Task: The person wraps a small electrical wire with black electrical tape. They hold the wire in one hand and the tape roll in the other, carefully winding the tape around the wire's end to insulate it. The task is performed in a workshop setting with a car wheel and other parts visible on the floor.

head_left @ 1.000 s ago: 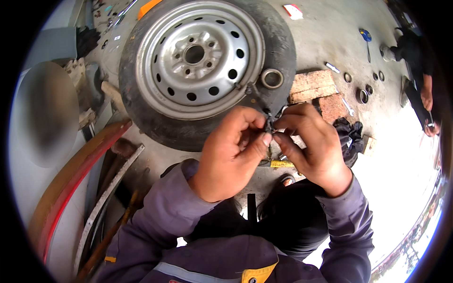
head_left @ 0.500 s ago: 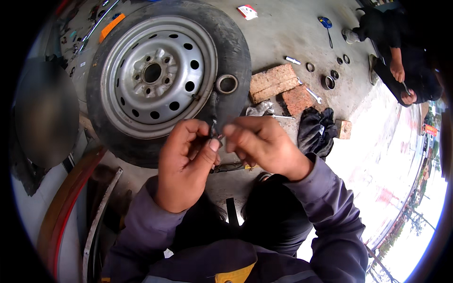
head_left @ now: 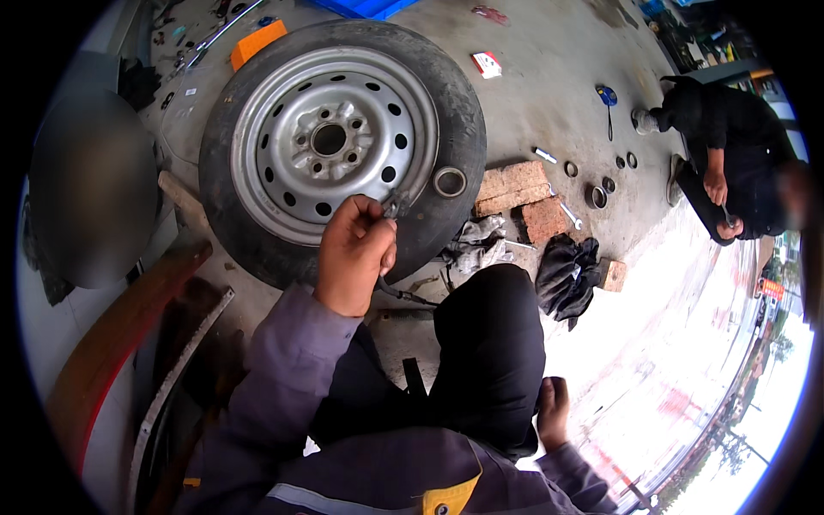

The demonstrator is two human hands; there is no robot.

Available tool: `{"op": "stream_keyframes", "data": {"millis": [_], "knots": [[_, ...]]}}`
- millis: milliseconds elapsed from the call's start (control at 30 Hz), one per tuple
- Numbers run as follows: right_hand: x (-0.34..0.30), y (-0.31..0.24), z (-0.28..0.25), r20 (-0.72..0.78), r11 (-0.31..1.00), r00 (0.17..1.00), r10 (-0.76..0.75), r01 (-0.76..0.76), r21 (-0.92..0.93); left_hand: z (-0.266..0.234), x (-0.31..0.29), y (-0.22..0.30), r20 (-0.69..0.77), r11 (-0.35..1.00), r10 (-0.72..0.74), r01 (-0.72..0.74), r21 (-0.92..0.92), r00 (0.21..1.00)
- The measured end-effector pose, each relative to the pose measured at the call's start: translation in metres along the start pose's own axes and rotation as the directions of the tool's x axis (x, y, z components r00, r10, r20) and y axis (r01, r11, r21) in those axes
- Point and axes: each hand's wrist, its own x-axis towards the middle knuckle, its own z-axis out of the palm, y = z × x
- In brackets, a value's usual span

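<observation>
My left hand (head_left: 354,257) is closed in a pinch on a dark cable end (head_left: 392,209) with a small metal tip. From beneath that hand a black cable (head_left: 403,296) droops toward my knees. Just beyond it lies a car wheel, its silver steel rim (head_left: 283,167) facing up inside a worn black tyre (head_left: 468,120). A metal ring (head_left: 437,182) rests on the tyre's near right sidewall. Low on the right, my right hand (head_left: 554,412) is beside my right knee, fingers stretched out along the trouser leg; part of it is hidden, and nothing shows in it.
Right of the wheel are bricks (head_left: 512,184), a wrench (head_left: 566,210), a black cloth (head_left: 566,275), a grey rag (head_left: 481,245) and several rings (head_left: 596,197). Farther off lies a blue tape measure (head_left: 606,94). A co-worker (head_left: 730,129) sits at right, holding a tool.
My right hand has left the cable end and dropped to beside my right knee. My left hand keeps its pinch. The view has shifted, putting the wheel farther right and lower.
</observation>
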Motion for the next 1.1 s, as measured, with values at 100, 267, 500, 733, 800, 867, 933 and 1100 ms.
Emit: {"op": "stream_keyframes", "data": {"millis": [100, 267, 500, 733, 800, 867, 933, 1100], "knots": [[-0.007, -0.012, 0.039, -0.199, 0.995, 0.978, -0.066, 0.079, 0.058, -0.018, 0.006, 0.002, -0.041, 0.988, 0.14, -0.137, 0.077, 0.989], [0.012, -0.029, 0.051, -0.144, 0.984, 0.983, -0.118, 0.135, 0.115, -0.034, 0.005, 0.011, -0.052, 0.983, 0.147, -0.14, 0.118, 0.988], [0.048, -0.124, 0.034, -0.057, 0.91, 0.908, -0.414, 0.412, -0.051, -0.028, -0.004, 0.025, 0.231, 0.999, 0.007, -0.015, 0.032, 0.973], [0.095, -0.31, 0.114, 0.346, -0.002, 0.084, -0.934, 0.971, -0.241, -0.018, -0.005, 0.014, 0.388, 0.994, 0.062, -0.022, -0.106, 0.919], [0.1, -0.317, 0.12, 0.386, -0.078, 0.025, -0.922, 0.966, -0.248, -0.009, -0.009, 0.01, 0.34, 0.984, 0.148, -0.171, 0.04, 0.929], [0.109, -0.312, 0.124, 0.384, -0.129, -0.02, -0.923, 0.958, -0.258, -0.003, -0.009, 0.01, 0.314, 0.984, 0.163, -0.179, 0.022, 0.935], [0.113, -0.313, 0.127, 0.399, -0.175, -0.068, -0.914, 0.956, -0.236, -0.002, -0.008, 0.011, 0.26, 0.989, 0.141, -0.15, 0.015, 0.955], [0.117, -0.293, 0.138, 0.423, 0.127, 0.18, -0.888, 0.98, -0.151, 0.002, -0.011, -0.003, 0.183, 0.977, 0.127, -0.155, 0.148, 0.975]]}}
